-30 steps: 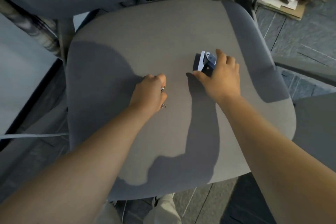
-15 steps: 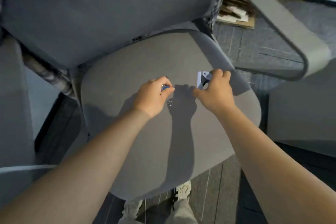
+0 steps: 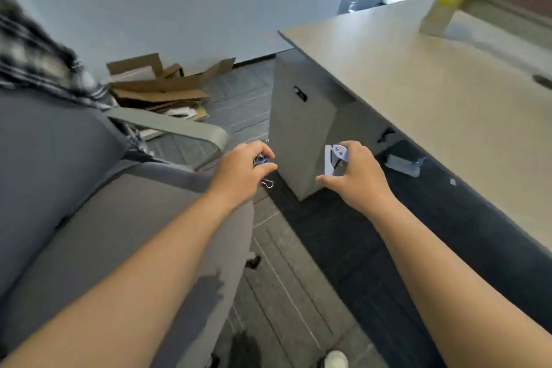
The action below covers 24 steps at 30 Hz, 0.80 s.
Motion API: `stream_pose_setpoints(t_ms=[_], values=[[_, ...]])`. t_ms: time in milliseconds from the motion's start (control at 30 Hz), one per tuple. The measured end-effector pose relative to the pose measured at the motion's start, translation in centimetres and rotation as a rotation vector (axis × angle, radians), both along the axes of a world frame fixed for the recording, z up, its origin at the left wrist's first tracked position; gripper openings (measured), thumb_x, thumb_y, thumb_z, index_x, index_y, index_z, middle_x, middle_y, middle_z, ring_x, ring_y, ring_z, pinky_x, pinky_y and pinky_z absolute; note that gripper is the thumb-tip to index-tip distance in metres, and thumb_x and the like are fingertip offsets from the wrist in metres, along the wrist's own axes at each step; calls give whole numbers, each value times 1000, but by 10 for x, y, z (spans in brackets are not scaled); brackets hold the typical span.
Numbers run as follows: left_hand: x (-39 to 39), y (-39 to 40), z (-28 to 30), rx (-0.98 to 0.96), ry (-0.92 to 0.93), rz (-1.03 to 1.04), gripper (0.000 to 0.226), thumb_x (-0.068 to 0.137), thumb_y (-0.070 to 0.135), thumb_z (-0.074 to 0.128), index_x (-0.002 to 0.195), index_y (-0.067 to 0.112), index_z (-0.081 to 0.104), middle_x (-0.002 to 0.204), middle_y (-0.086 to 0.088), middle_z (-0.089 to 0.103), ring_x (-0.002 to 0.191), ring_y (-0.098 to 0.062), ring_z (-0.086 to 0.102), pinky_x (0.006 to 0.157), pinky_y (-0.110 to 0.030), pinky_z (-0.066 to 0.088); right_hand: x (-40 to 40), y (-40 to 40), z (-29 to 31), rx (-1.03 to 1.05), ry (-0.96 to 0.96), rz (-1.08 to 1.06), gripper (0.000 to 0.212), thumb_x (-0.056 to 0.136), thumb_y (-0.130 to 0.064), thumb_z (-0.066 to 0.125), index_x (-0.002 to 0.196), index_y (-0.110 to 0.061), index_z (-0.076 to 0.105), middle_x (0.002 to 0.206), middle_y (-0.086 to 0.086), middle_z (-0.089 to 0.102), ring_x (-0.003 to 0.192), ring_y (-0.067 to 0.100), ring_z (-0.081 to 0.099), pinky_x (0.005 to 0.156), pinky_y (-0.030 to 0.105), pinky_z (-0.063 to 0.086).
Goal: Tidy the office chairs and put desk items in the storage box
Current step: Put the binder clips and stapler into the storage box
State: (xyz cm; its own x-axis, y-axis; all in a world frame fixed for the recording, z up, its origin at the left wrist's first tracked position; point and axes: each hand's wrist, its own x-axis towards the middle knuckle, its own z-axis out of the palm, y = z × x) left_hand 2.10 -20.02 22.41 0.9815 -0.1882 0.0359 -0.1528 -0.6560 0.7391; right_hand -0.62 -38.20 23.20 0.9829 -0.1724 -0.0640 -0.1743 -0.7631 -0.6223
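My left hand (image 3: 242, 172) is closed around a small blue binder clip (image 3: 263, 162), whose wire loops stick out above and below my fingers. My right hand (image 3: 357, 176) grips a light blue staple remover (image 3: 336, 160), jaws pointing left. Both hands hover above the floor, between the grey office chair (image 3: 89, 218) on the left and the beige desk (image 3: 433, 92) on the right. The chair's seat holds nothing that I can see. No storage box is clearly recognisable in this view.
A grey desk pedestal (image 3: 298, 128) stands just behind my hands. The chair's armrest (image 3: 185, 128) curves out at centre left, with a plaid cloth (image 3: 35, 66) over the backrest. Flattened cardboard (image 3: 161, 89) lies by the wall. A blurred yellow-topped container (image 3: 442, 12) stands far on the desk.
Both hands lifted the binder clip and the staple remover off the chair seat. My view swung up and to the right, from the seat toward the desk.
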Motion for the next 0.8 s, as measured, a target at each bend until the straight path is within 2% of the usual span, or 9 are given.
stream_pose_setpoints(t_ms=[133,233,300,333,367,467,600,733,800], values=[[-13,-109,40,12,-35,-252,17,85,17,60,100,8,63,110,-15,62,90,-21,50,71,-20,28,-57,-99,37,2,-43,-200,62,79,-26,70,128,-7,38,131,13,43,111,28,50,80,29,35],[-37,-200,57,29,-15,-440,19,87,18,58,103,9,60,113,-14,60,88,-16,45,76,-22,32,-104,-178,51,-2,-26,-348,44,87,-21,61,122,-4,42,127,14,45,103,28,49,80,31,36],[-58,-261,63,28,12,-542,19,88,18,56,105,8,59,116,-13,58,91,-17,47,79,-23,34,-135,-231,57,3,-42,-460,12,92,-16,50,99,-6,52,101,8,52,90,30,48,69,28,39],[-70,-291,66,34,22,-590,20,89,17,55,106,7,58,118,-13,57,95,-19,49,80,-24,34,-149,-257,59,-6,-63,-503,15,94,-14,43,83,-8,52,84,3,50,82,29,45,59,26,35],[-81,-322,67,43,29,-636,21,89,17,54,107,6,57,119,-14,57,99,-22,51,82,-24,35,-165,-282,62,-25,-70,-540,22,95,-13,38,77,-7,49,77,3,46,78,28,43,54,29,31],[-113,-409,71,61,27,-741,20,91,16,51,107,5,57,119,-15,57,95,-19,50,81,-25,36,-210,-359,63,-53,-79,-672,23,96,-14,33,94,-1,53,92,11,47,86,30,47,66,37,37],[-147,-503,73,62,30,-842,18,91,16,50,105,7,57,115,-12,55,91,-20,47,80,-27,36,-263,-436,64,-26,-116,-820,27,94,-14,39,114,-2,53,118,19,54,100,32,50,76,30,33],[-172,-576,69,92,26,-959,18,88,6,52,105,3,59,97,-4,43,89,-22,44,73,-23,33,-303,-480,64,-16,-134,-920,25,89,-10,49,113,-4,55,117,17,56,91,22,45,76,26,32],[-180,-609,63,132,13,-1013,21,85,-2,52,103,0,61,92,-5,41,95,-32,49,77,-32,40,-315,-496,61,5,-153,-970,25,87,-9,54,111,-5,57,117,16,59,97,26,51,77,26,34]])
